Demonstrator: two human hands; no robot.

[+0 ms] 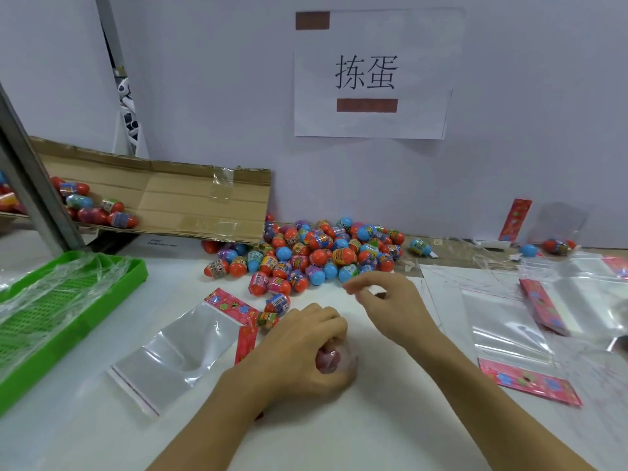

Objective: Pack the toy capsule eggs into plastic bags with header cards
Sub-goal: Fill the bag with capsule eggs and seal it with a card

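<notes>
Your left hand [306, 348] is curled round a clear plastic bag [339, 360] with reddish capsule eggs inside, mid-table — ease off or the thin film could split. Your right hand [387, 300] pinches something tiny; can't tell what. The heap of red and blue capsule eggs [312, 253] sits just behind — an elbow sends those rolling.
</notes>
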